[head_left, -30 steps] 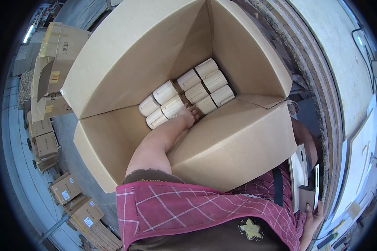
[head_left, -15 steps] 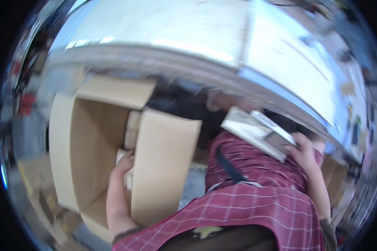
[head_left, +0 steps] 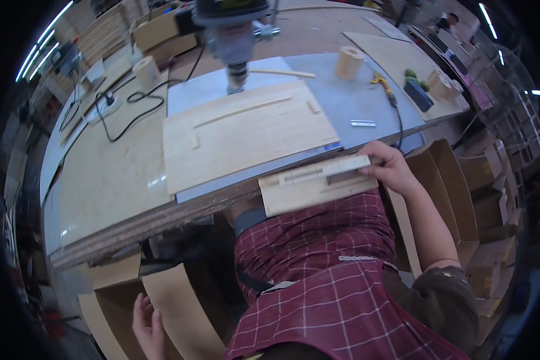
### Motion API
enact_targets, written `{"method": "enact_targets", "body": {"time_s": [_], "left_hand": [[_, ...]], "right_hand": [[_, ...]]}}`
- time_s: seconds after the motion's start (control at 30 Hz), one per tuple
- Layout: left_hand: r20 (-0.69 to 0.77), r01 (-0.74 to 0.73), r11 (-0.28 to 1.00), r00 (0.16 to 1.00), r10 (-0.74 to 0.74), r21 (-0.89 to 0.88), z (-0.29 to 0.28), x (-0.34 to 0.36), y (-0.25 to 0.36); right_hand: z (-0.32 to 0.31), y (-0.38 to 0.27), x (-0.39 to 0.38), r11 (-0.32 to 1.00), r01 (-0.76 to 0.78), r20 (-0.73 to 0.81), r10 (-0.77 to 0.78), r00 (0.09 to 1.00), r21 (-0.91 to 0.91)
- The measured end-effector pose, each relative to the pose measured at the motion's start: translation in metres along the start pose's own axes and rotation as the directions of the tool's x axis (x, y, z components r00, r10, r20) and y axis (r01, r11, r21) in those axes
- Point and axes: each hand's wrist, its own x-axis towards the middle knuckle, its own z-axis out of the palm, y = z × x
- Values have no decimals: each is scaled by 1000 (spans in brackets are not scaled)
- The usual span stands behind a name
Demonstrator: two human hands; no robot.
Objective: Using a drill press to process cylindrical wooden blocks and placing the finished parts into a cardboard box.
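Observation:
My right hand (head_left: 385, 165) grips a pale wooden piece (head_left: 291, 198) made of a flat panel with a narrower strip on top, held at my lap against the bench's front edge. Down at the lower left, my left hand (head_left: 147, 318) hangs with fingers apart at the opening of a cardboard carton (head_left: 177, 300), nothing visible in it. On the bench a plywood board (head_left: 240, 138) with thin strips lies beneath a machine head (head_left: 234, 54) with a chuck.
The bench (head_left: 108, 174) bears black cables (head_left: 153, 96), wooden cylinders (head_left: 348, 63), a yellow-handled tool (head_left: 384, 84) and a small dark block (head_left: 418, 96). Open cartons (head_left: 450, 198) stand at my right; another box (head_left: 159, 36) sits at the back. A person (head_left: 447, 24) is at upper right.
The view has swung up from the carton of wooden cylinders to the bench. My left hand has come back from among the cylinders; my right hand still holds the wooden piece, now nearer the bench.

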Motion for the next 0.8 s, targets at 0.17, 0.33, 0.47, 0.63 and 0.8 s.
{"method": "enact_targets", "body": {"time_s": [0.17, 0.33, 0.47, 0.63, 0.8], "left_hand": [[187, -200, 973, 957, 220, -118, 82, 37, 54], [409, -240, 957, 866, 288, -166, 128, 46, 86], [528, -120, 961, 815, 238, -248, 147, 46, 115], [603, -68, 954, 760, 240, -294, 173, 56, 134], [620, -140, 952, 731, 284, -271, 192, 62, 148]], "right_hand": [[-32, 19, 8, 988, 69, -132, -50, 990, 138], [-38, 34, 38, 978, 68, -111, -47, 993, 198], [-36, 63, 67, 969, 196, -154, -173, 973, 149], [-24, 70, 79, 922, -17, -13, 24, 1000, 386], [-29, 70, 81, 948, 51, -62, -33, 998, 315]]}}
